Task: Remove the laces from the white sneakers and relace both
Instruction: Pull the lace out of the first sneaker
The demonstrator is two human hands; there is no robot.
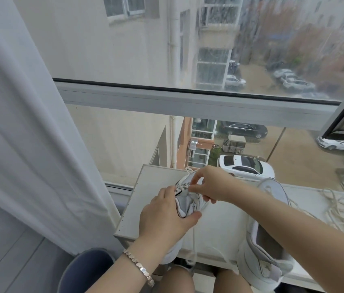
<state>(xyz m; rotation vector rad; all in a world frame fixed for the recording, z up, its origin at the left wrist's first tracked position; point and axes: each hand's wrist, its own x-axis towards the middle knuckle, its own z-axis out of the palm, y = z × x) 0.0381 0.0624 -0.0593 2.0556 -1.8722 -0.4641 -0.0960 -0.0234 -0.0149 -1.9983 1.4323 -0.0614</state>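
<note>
On the window sill the left hand clamps round the sneaker, steadying it, light and squashy. The right hand pinches its lace at the eyelets: limp, thin cord, probably best gripped near its stiff tip. The second sneaker lies at the near right.

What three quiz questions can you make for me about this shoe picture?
1. True or false: the left hand grips the white and grey lace-up sneaker whose threaded white lace the right hand pinches.
2. Which wrist wears the shiny metal link bracelet? A left, B right, C neither.
3. Fill in: the loose white cord lace lies on the white window ledge to the ___ of the second white sneaker.
Key: 1 true; 2 A; 3 right.
</note>
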